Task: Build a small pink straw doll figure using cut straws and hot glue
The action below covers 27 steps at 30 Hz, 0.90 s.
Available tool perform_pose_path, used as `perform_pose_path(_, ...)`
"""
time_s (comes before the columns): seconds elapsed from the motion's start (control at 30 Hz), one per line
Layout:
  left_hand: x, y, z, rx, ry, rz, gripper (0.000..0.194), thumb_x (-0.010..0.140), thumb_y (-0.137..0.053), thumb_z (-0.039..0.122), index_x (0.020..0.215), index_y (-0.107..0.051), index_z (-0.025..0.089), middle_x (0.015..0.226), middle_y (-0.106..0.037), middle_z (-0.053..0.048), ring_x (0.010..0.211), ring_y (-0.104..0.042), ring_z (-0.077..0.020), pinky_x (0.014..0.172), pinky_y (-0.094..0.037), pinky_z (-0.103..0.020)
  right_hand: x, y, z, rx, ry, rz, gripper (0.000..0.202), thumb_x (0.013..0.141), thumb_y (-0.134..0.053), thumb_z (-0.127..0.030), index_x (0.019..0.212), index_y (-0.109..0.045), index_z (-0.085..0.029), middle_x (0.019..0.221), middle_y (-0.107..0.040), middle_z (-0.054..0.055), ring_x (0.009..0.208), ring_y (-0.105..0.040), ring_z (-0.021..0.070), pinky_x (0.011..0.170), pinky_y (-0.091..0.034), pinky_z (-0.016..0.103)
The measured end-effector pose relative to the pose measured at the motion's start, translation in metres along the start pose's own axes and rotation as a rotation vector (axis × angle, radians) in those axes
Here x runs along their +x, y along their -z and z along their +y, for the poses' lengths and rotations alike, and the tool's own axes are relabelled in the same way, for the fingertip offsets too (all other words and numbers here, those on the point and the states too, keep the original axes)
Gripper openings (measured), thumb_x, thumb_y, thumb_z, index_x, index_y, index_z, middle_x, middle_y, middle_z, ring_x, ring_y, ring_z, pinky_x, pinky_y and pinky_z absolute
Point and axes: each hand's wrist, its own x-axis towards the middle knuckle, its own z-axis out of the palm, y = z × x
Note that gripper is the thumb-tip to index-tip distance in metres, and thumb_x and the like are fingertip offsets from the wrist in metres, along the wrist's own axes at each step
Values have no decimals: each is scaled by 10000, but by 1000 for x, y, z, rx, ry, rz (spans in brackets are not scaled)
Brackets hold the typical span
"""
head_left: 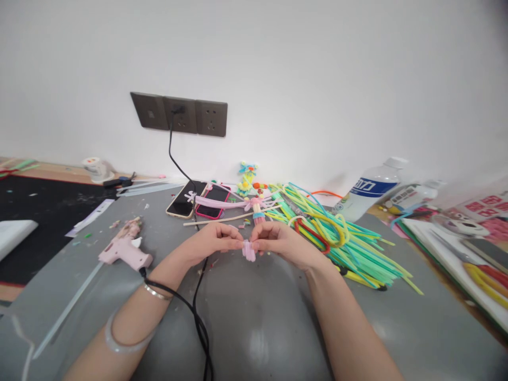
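Note:
Between my two hands is a small folded piece of pale pink pipe cleaner [249,251], pinched from both sides above the grey table mat [254,323]. My left hand [216,239] grips its left side with thumb and forefinger. The thumb and fingers of my right hand [275,241] close on its right side. Just beyond my fingertips lies a pink pipe-cleaner figure [256,203] with long arms and a blue band. To the right of my right hand spreads a heap of green and yellow pipe cleaners [349,248].
A pink hot glue gun [125,251] lies left, its black cord [194,307] running under my left forearm. Two phones [184,200] lie near the wall below a socket panel [180,114]. A water bottle [371,188] leans at right, near yellow-handled scissors [486,283].

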Motion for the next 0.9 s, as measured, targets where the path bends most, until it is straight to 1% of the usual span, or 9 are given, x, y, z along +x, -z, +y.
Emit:
perform_pose_path(0.27,0,-1,1,7,-17,5,275,763,-734,405,739,-726,131,611,-498,30,569,-356,-93,524,-231,-244,0,-1,1,12,5,-2,199,738,-797,-315,781,-685,-156,710,-688,9,613,-566,100,576,-406,220)
perform_pose_path(0.47,0,-1,1,-14,-33,13,272,745,-743,408,719,-729,138,602,-516,30,564,-375,-89,529,-253,-239,0,-4,-2,77,-2,11,247,701,-820,-319,806,-660,-162,702,-673,-1,608,-561,100,580,-420,225)
perform_pose_path(0.67,0,-1,1,-34,-15,69,216,743,-752,361,743,-736,146,636,-570,24,570,-388,-88,526,-251,-232,0,1,-2,7,48,51,257,709,-804,-382,753,-685,-158,668,-609,-14,583,-492,90,566,-384,232)
perform_pose_path(0.8,-1,-1,0,-45,-18,102,205,734,-754,355,734,-738,151,685,-617,7,584,-412,-91,534,-282,-226,-1,1,-1,-52,27,39,263,735,-779,-404,753,-690,-157,690,-618,0,593,-484,99,560,-358,240)
perform_pose_path(0.9,0,-1,-1,-32,-15,103,213,735,-751,359,747,-742,146,687,-626,-3,584,-423,-95,532,-290,-226,-2,0,-3,-89,14,29,270,761,-755,-417,760,-686,-156,686,-607,0,592,-461,99,541,-323,237)
